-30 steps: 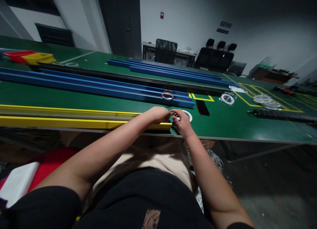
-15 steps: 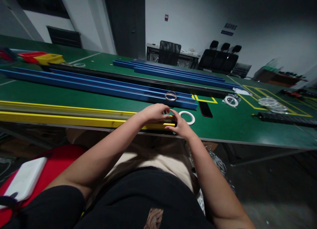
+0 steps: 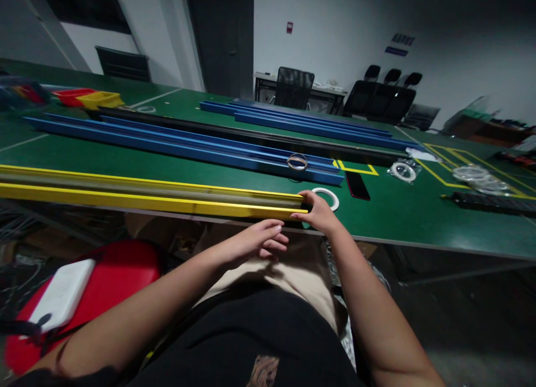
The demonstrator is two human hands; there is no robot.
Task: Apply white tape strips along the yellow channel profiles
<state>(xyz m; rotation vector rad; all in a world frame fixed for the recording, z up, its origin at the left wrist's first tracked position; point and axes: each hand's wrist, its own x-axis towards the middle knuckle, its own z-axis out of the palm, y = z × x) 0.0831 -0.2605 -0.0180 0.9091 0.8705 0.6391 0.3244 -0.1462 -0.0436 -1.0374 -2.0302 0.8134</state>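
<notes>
A long yellow channel rail (image 3: 167, 201) lies along the near edge of the green table. My right hand (image 3: 317, 211) grips its right end, thumb on the near wall and fingers at the far wall. In front of the table edge, below the rail, my left hand (image 3: 262, 242) hangs in the air with its fingers loosely apart and nothing in them. Just beyond my right hand rests a white ring-shaped roll (image 3: 333, 197), partly hidden by the hand. A roll of tape (image 3: 297, 162) stands on the blue channel rail (image 3: 188, 155) behind.
A phone (image 3: 357, 186) lies right of the blue rail. Farther back are a black rail (image 3: 251, 133) and several more blue rails (image 3: 310, 124). Yellow (image 3: 100, 100) and red bins (image 3: 74, 96) stand far left. Bagged white rolls (image 3: 402, 172) and a black strip (image 3: 489, 201) lie right.
My left hand has left the right end of the yellow rail and dropped toward my body. My right hand keeps its hold there. The view has shifted slightly.
</notes>
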